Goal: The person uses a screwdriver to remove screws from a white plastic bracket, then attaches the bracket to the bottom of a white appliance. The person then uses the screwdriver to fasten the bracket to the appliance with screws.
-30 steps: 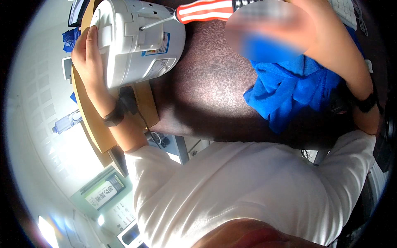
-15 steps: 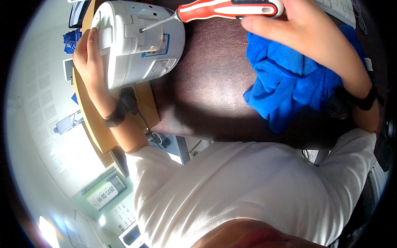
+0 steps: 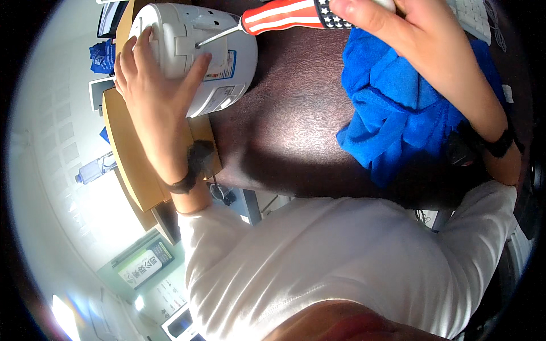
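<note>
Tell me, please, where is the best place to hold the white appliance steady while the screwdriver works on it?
Probably its rounded side, from the left, as the left hand does now. The appliance lies on its side on the dark desk, so it could roll. The screwdriver, held in the right hand, comes from the right, so a palm opposite braces against its push.

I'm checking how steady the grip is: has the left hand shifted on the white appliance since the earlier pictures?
Yes. The left hand has slid from the left edge of the white appliance further across its body, thumb now near the screwdriver tip.
</note>
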Tool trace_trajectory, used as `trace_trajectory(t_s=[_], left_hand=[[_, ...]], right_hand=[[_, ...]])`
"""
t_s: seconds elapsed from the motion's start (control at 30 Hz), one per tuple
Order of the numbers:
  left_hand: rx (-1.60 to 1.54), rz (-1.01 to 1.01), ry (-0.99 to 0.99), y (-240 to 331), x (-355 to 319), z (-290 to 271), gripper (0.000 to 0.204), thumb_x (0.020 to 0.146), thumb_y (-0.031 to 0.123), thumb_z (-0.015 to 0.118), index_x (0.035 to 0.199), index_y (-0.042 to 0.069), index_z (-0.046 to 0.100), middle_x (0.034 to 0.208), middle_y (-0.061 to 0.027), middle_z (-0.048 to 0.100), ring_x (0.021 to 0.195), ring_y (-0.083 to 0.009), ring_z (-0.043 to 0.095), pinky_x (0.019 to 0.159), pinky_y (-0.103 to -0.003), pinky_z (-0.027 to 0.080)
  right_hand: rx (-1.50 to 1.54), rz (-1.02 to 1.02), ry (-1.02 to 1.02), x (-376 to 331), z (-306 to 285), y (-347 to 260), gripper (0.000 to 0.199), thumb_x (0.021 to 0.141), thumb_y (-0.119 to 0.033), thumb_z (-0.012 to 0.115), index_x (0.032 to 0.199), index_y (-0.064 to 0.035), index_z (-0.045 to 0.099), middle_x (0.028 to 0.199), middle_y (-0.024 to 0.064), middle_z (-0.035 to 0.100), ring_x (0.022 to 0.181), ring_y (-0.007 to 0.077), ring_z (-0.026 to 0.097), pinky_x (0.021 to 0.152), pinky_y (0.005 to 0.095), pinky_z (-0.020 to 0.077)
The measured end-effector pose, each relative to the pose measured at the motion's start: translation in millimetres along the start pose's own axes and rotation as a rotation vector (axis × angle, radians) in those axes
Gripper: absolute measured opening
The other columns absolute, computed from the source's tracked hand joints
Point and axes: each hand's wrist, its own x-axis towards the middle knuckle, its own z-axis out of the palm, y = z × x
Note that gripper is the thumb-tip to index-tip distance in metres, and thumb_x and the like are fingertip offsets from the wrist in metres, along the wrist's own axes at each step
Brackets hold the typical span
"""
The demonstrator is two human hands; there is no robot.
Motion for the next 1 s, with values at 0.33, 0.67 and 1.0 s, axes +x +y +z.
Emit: trace_trajectory(t_s=[0.33,0.67,1.0], left_hand=[[0.038,-0.039,0.002,4,4,3,0.069,0.065,0.04,0.072,0.118,0.002,0.049,0.114,-0.0203,0.049,0.111,-0.037,0.041,0.094,-0.046,0.032],[0.051,-0.04,0.015,3,2,7,0.068,0.064,0.04,0.072,0.116,0.002,0.05,0.112,-0.0199,0.048,0.11,-0.0377,0.041,0.093,-0.047,0.034],[0.052,-0.019,0.043,2,3,8,0.069,0.064,0.041,0.072,0.116,0.002,0.051,0.111,-0.0197,0.049,0.109,-0.0377,0.042,0.092,-0.048,0.034]], right_hand=[[-0.126,-0.33,0.198,-6,27,27,0.03,0.091,-0.028,0.053,0.082,0.0007,0.057,0.059,0.0023,0.05,0.047,0.0103,0.043,0.044,0.0254,0.0371],[-0.066,-0.044,0.025,-4,10,9,0.041,0.095,-0.037,0.042,0.082,-0.0007,0.056,0.061,0.0024,0.052,0.045,0.0124,0.045,0.043,0.0274,0.0388],[-0.126,-0.287,0.042,1,11,38,0.037,0.096,-0.036,0.041,0.095,-0.0004,0.052,0.071,0.0037,0.053,0.06,0.0118,0.05,0.053,0.027,0.041]])
